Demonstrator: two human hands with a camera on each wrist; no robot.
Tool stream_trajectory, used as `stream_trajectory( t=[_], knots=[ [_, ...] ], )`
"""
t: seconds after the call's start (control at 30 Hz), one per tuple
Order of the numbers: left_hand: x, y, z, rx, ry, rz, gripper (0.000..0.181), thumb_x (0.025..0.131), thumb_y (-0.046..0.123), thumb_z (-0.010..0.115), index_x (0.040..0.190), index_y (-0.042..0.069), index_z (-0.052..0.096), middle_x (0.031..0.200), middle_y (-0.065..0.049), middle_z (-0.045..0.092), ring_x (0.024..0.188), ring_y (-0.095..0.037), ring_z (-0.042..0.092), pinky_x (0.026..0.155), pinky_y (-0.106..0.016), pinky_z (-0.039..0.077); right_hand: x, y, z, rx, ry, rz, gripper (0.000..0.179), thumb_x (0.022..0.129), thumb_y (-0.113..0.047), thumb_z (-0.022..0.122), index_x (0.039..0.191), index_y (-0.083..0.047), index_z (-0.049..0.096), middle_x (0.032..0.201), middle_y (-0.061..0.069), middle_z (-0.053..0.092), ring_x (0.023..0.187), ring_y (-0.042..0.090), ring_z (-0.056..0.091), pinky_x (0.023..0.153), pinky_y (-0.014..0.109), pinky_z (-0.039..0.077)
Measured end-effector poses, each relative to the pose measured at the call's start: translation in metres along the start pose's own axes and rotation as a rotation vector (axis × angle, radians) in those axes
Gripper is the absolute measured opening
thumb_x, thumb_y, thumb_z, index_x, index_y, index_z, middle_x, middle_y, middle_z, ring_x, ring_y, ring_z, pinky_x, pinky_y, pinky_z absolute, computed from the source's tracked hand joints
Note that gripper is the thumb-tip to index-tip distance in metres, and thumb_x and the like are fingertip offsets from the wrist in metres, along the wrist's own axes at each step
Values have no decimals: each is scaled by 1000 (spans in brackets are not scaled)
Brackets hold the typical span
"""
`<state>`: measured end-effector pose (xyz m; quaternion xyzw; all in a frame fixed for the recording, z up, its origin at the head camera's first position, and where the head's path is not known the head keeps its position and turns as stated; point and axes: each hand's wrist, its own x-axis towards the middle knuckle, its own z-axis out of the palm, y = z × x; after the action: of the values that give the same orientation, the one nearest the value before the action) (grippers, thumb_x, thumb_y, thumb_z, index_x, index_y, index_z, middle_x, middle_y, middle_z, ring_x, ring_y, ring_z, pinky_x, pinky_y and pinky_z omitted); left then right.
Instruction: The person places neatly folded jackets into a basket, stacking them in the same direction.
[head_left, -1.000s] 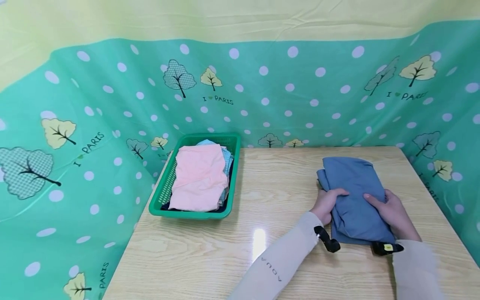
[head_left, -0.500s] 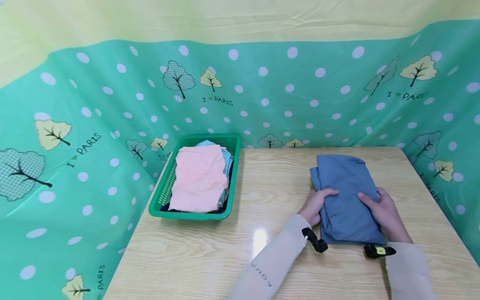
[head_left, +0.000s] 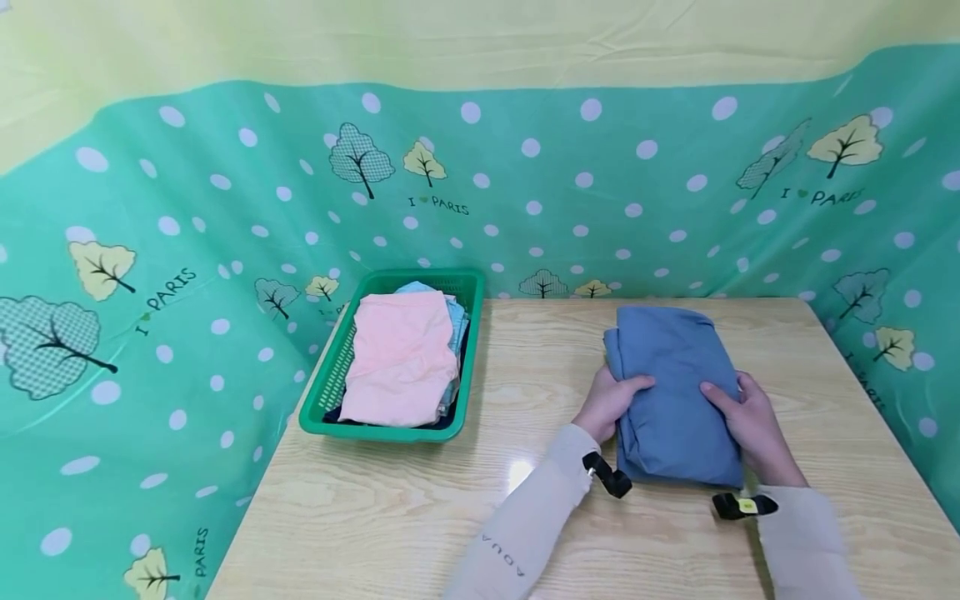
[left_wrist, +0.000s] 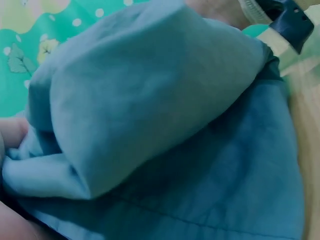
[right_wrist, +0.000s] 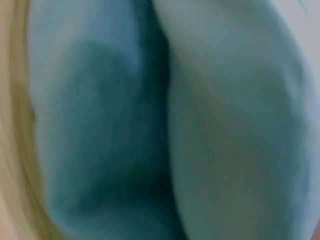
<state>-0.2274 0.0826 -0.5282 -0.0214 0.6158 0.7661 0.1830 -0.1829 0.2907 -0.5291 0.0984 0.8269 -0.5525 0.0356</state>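
Note:
A folded blue-grey garment is held between both hands on the right side of the table. My left hand grips its left edge, thumb on top and fingers hidden beneath. On the opposite edge, my right hand holds it the same way, its thumb lying across the cloth. In the left wrist view the garment fills most of the picture, with folded layers and a stitched seam showing. Its cloth also covers nearly all of the right wrist view, blurred.
A green plastic basket stands at the table's back left. Inside lies a pink folded garment over light blue and dark cloth. The wooden table is bordered behind and at the sides by a green printed curtain.
Both hands have carried the folded garment leftward over the table, keeping their grip on its two edges. The basket and its contents have stayed in place.

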Motion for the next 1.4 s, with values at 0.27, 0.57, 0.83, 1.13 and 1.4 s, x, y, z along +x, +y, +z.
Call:
stream_trajectory(
  t=[0.27,0.57,0.83,1.13,1.4],
  knots=[
    [-2,7,-35,-36,-7,-24,43,90,24,78,129,24,62,122,5,70,117,-16,65,109,-42,49,2,-11,21,104,-34,-22,56,103,-45,57,139,-6,42,109,-17,63,92,-6,60,76,21,53],
    [-18,10,-74,-246,-208,-91,56,90,22,72,142,24,54,134,-1,66,120,-16,63,106,-35,51,-1,-26,38,159,-54,-57,55,103,-42,59,141,-5,43,104,-23,61,94,-5,63,78,22,55],
    [-29,18,-94,-176,-245,-85,59,90,17,72,144,22,50,137,-2,63,122,-16,62,109,-37,49,1,-46,52,226,-75,-52,52,103,-38,60,139,-4,43,100,-21,63,93,-3,64,79,21,54],
    [-39,36,-109,-76,-132,-45,66,89,18,71,149,20,44,146,-5,55,131,-23,54,116,-45,41,0,-67,71,253,-114,-35,55,104,-36,58,144,-2,40,104,-14,64,95,-1,64,81,23,54],
    [-53,60,-126,-53,-13,16,66,88,12,67,149,10,42,148,-12,51,135,-26,49,119,-46,36,0,-91,88,243,-183,-61,56,106,-33,56,148,-3,36,121,7,64,98,1,64,84,25,54]
  ],
)
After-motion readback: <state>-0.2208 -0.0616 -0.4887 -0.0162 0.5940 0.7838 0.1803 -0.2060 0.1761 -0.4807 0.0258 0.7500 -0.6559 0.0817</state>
